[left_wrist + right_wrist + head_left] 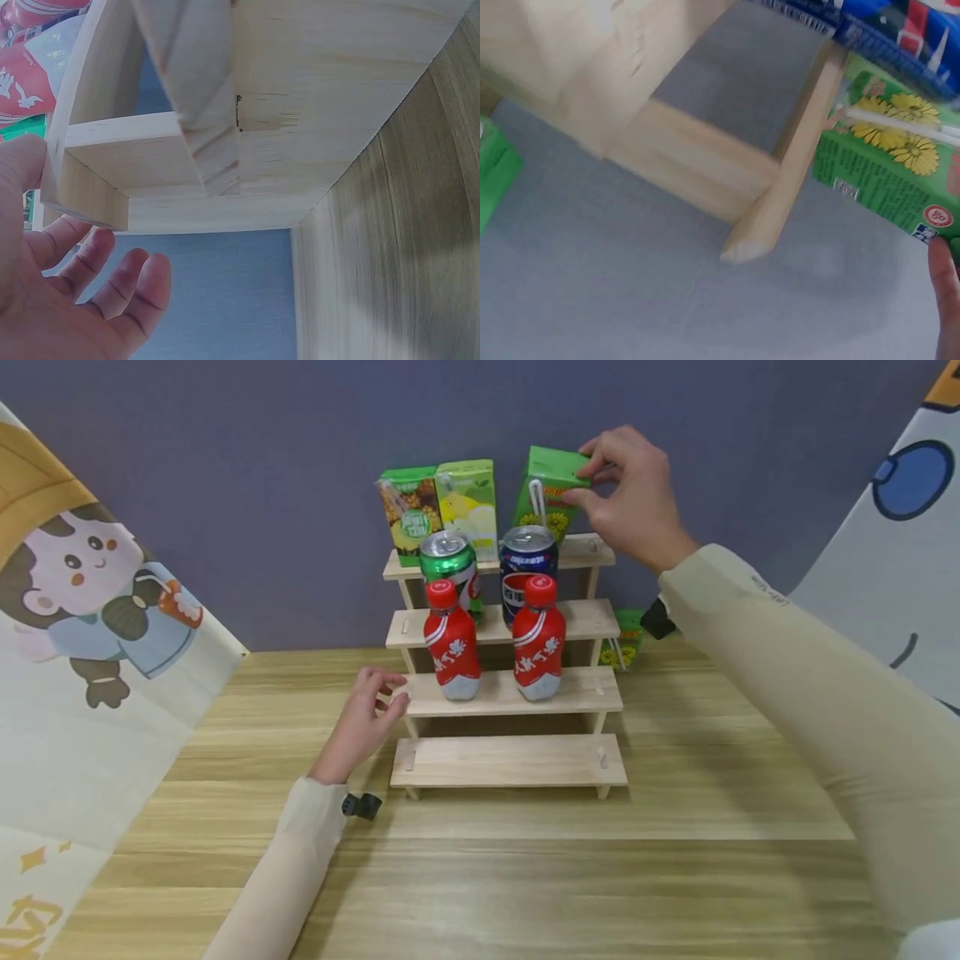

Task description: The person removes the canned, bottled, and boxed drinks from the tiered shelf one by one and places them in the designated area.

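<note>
My right hand [633, 493] pinches a green drink carton [551, 485] with yellow flowers and a white straw by its upper right side. The carton leans slightly at the right of the top tier, behind a dark blue can [529, 568]; in the right wrist view its lower end [885, 150] is by the shelf board. My left hand [363, 722] holds the left end of a tier of the wooden step stand [510, 760]. In the left wrist view, that hand's thumb [22, 161] lies against the board's end, with fingertips at its underside.
Two cartons, a brown-green one [411, 514] and a pale green one [468, 506], stand on the top tier. A green can [448, 560] is below them, and two red bottles [453, 652] lower still. Another green carton [622, 639] sits behind the stand's right side.
</note>
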The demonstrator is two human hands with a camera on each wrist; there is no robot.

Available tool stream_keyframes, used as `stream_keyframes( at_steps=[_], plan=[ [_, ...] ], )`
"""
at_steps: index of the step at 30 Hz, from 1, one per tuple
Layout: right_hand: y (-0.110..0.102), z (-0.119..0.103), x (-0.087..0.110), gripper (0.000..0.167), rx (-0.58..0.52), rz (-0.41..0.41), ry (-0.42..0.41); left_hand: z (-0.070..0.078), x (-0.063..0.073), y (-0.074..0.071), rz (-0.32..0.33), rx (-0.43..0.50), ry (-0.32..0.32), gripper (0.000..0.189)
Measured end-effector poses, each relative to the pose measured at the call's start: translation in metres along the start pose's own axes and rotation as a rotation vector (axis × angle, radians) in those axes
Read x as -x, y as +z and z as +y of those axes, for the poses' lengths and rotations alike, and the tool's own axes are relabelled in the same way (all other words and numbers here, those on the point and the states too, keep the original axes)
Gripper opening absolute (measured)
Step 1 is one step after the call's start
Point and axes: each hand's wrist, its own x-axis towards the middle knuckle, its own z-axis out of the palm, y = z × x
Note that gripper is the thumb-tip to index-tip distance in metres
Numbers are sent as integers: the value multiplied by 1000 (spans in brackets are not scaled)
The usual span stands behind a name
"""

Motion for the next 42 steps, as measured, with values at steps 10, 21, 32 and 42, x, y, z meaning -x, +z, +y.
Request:
stream_keyframes(
  at_steps=[10,21,32,42],
  plan=[
    [-41,9,8,22,46,47,24,0,0,1,6,3,18,23],
    [-98,42,31,21,120,-13,225,-3,4,1,13,-8,11,24],
    [-116,74,63,22,155,-177,356,-3,0,0,6,-13,22,23],
    [-93,126,108,14,154,-324,413,-3,-1,0,4,-8,20,24]
  ],
)
